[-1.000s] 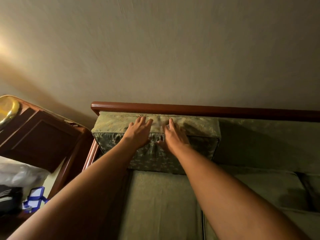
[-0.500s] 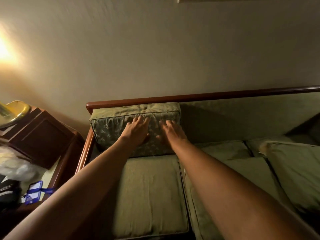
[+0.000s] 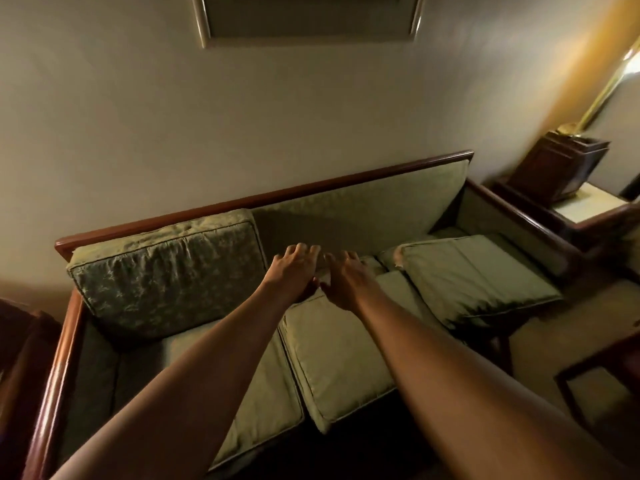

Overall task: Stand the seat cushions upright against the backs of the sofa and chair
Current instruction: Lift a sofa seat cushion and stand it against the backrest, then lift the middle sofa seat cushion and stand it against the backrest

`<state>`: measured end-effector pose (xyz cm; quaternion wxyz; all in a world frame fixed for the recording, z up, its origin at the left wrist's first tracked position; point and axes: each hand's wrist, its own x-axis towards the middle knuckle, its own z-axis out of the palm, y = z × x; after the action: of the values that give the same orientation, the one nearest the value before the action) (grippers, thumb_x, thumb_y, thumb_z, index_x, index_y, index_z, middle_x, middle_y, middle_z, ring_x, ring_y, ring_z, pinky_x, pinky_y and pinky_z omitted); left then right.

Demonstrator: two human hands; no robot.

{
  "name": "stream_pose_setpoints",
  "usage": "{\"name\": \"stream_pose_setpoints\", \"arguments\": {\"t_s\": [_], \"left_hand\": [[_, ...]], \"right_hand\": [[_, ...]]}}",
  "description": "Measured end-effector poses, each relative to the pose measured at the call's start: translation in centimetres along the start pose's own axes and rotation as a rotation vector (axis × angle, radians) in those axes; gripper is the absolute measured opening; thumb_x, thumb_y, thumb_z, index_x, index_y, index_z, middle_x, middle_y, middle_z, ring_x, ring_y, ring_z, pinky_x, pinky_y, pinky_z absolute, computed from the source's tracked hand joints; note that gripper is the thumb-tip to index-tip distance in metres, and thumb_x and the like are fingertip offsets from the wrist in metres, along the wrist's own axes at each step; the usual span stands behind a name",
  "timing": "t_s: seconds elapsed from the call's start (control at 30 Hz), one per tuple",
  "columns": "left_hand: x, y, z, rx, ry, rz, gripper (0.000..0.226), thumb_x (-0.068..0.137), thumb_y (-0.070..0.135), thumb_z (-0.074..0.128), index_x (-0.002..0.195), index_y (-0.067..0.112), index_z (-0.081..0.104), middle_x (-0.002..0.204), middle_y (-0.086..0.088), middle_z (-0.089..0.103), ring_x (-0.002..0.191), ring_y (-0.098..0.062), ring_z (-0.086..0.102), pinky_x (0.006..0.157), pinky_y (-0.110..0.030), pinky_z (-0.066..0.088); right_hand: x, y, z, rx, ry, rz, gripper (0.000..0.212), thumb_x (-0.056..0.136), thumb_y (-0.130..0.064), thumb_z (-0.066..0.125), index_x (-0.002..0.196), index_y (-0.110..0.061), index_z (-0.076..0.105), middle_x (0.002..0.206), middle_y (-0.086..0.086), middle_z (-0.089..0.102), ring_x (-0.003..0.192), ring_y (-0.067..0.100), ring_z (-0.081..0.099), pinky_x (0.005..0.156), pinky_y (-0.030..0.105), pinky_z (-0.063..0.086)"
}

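Note:
A green sofa with a dark wooden frame (image 3: 311,188) fills the view. One patterned cushion (image 3: 166,271) stands upright against the sofa back at the left end. A plain green seat cushion (image 3: 339,348) lies flat in the middle. Another cushion (image 3: 474,275) lies tilted at the right end, overhanging the seat's front. My left hand (image 3: 294,268) and my right hand (image 3: 344,278) hover side by side over the far edge of the middle cushion, fingers spread, holding nothing.
A dark wooden side table (image 3: 561,168) with a brass lamp (image 3: 602,91) stands to the right of the sofa. A framed picture (image 3: 308,19) hangs on the wall above. Another dark wooden piece (image 3: 609,368) sits at the lower right.
Both hands have left the upright left cushion and moved right to the middle cushion. The view has swung right, showing the whole sofa and the right side table.

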<state>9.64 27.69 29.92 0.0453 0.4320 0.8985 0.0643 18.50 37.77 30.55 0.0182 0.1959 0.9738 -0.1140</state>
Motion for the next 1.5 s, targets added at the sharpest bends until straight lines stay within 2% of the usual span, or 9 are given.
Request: {"name": "stream_pose_setpoints", "arguments": {"t_s": [0.23, 0.33, 0.47, 0.63, 0.8, 1.03, 1.3, 1.5], "left_hand": [[2.7, 11.7, 1.4, 0.023, -0.07, 0.077, 0.067, 0.09, 0.029, 0.059, 0.148, 0.015, 0.028, 0.144, -0.012, 0.039, 0.135, -0.03, 0.039, 0.105, -0.046, 0.039], [3.9, 17.1, 2.3, 0.033, -0.089, 0.097, 0.065, 0.09, 0.03, 0.058, 0.147, 0.015, 0.03, 0.144, -0.011, 0.04, 0.134, -0.03, 0.04, 0.105, -0.046, 0.04], [5.1, 22.9, 3.8, 0.054, -0.12, 0.087, 0.066, 0.089, 0.033, 0.06, 0.146, 0.015, 0.032, 0.145, -0.01, 0.04, 0.133, -0.029, 0.041, 0.104, -0.044, 0.04], [6.7, 27.2, 5.8, 0.038, -0.131, 0.033, 0.066, 0.089, 0.034, 0.06, 0.146, 0.014, 0.032, 0.145, -0.012, 0.04, 0.133, -0.03, 0.043, 0.104, -0.045, 0.041], [7.2, 25.6, 8.8, 0.0, -0.174, -0.095, 0.068, 0.09, 0.035, 0.06, 0.148, 0.016, 0.03, 0.149, -0.012, 0.038, 0.133, -0.03, 0.042, 0.106, -0.045, 0.04], [9.5, 18.8, 14.8, -0.016, -0.26, -0.23, 0.064, 0.09, 0.032, 0.06, 0.145, 0.015, 0.031, 0.145, -0.011, 0.039, 0.131, -0.03, 0.043, 0.103, -0.046, 0.042], [12.6, 17.3, 21.7, -0.093, -0.369, -0.293, 0.058, 0.091, 0.026, 0.057, 0.143, 0.015, 0.035, 0.142, -0.011, 0.043, 0.129, -0.03, 0.045, 0.1, -0.046, 0.042], [12.0, 17.5, 29.4, -0.102, -0.508, -0.376, 0.05, 0.091, 0.033, 0.059, 0.134, 0.012, 0.044, 0.135, -0.012, 0.048, 0.124, -0.03, 0.049, 0.097, -0.047, 0.045]], "right_hand": [[-4.9, 11.4, -2.5, -0.024, 0.037, 0.146, 0.062, 0.095, -0.038, 0.053, 0.149, -0.014, 0.034, 0.149, 0.014, 0.039, 0.137, 0.031, 0.036, 0.109, 0.044, 0.034], [-7.6, 17.1, -3.1, -0.027, 0.04, 0.186, 0.06, 0.095, -0.038, 0.054, 0.147, -0.015, 0.036, 0.146, 0.013, 0.042, 0.134, 0.03, 0.039, 0.106, 0.044, 0.038], [-10.4, 23.8, -3.7, -0.046, -0.004, 0.211, 0.057, 0.096, -0.037, 0.053, 0.146, -0.016, 0.036, 0.14, 0.011, 0.047, 0.13, 0.029, 0.042, 0.103, 0.044, 0.041], [-10.8, 29.7, -3.7, -0.086, -0.07, 0.175, 0.06, 0.096, -0.034, 0.052, 0.15, -0.019, 0.029, 0.145, 0.012, 0.043, 0.137, 0.03, 0.037, 0.106, 0.045, 0.037], [-6.8, 29.4, -1.1, -0.077, -0.139, 0.075, 0.051, 0.094, -0.035, 0.053, 0.14, -0.015, 0.042, 0.138, 0.012, 0.048, 0.129, 0.03, 0.042, 0.103, 0.044, 0.038], [0.2, 25.8, 5.2, -0.068, -0.2, -0.117, 0.049, 0.096, -0.029, 0.054, 0.14, -0.014, 0.041, 0.136, 0.01, 0.049, 0.126, 0.028, 0.044, 0.101, 0.043, 0.038], [5.2, 29.4, 10.7, -0.098, -0.335, -0.112, 0.046, 0.096, -0.028, 0.055, 0.138, -0.013, 0.043, 0.135, 0.01, 0.049, 0.126, 0.029, 0.043, 0.098, 0.043, 0.038], [5.2, 31.7, 19.1, -0.114, -0.497, -0.186, 0.046, 0.095, -0.025, 0.057, 0.137, -0.013, 0.044, 0.136, 0.01, 0.049, 0.126, 0.028, 0.045, 0.101, 0.044, 0.039]]}}
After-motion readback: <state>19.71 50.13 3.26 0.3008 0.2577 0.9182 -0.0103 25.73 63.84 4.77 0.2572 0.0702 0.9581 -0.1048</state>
